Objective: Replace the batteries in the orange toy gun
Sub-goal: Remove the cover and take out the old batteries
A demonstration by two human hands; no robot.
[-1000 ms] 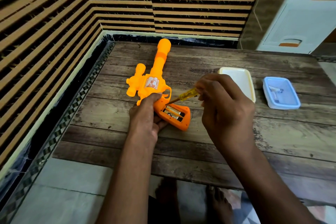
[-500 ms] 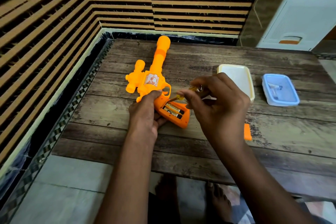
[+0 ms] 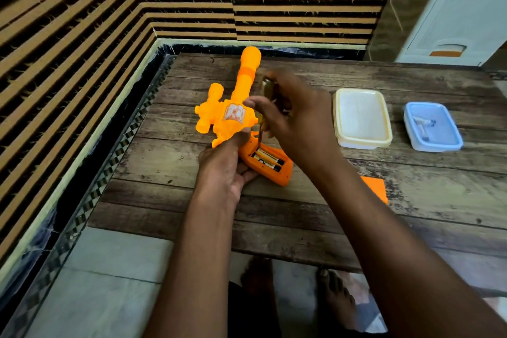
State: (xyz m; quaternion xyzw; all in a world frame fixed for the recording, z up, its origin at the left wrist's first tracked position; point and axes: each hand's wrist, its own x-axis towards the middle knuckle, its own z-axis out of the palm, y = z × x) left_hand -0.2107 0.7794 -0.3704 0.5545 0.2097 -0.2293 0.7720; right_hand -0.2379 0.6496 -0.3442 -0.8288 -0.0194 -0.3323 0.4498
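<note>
The orange toy gun (image 3: 235, 112) lies on the wooden table (image 3: 411, 217), barrel pointing away. Its handle is open and two batteries (image 3: 266, 160) show in the compartment. My left hand (image 3: 225, 170) grips the gun at the handle and trigger. My right hand (image 3: 295, 115) holds a yellow-handled screwdriver (image 3: 266, 90) nearly upright, its tip down at the top end of the battery compartment. The orange battery cover (image 3: 375, 188) lies flat on the table to the right, partly hidden by my right forearm.
A cream lidded box (image 3: 361, 118) and a blue tray (image 3: 433, 127) with small items stand at the right. A striped wall borders the table at the back and left. A white drawer cabinet (image 3: 461, 14) is at the far right. Bare feet show below the table's front edge.
My right hand has swung the screwdriver from nearly flat to nearly upright, tip now at the battery compartment. The orange cover has come into view on the table. The left hand keeps its grip.
</note>
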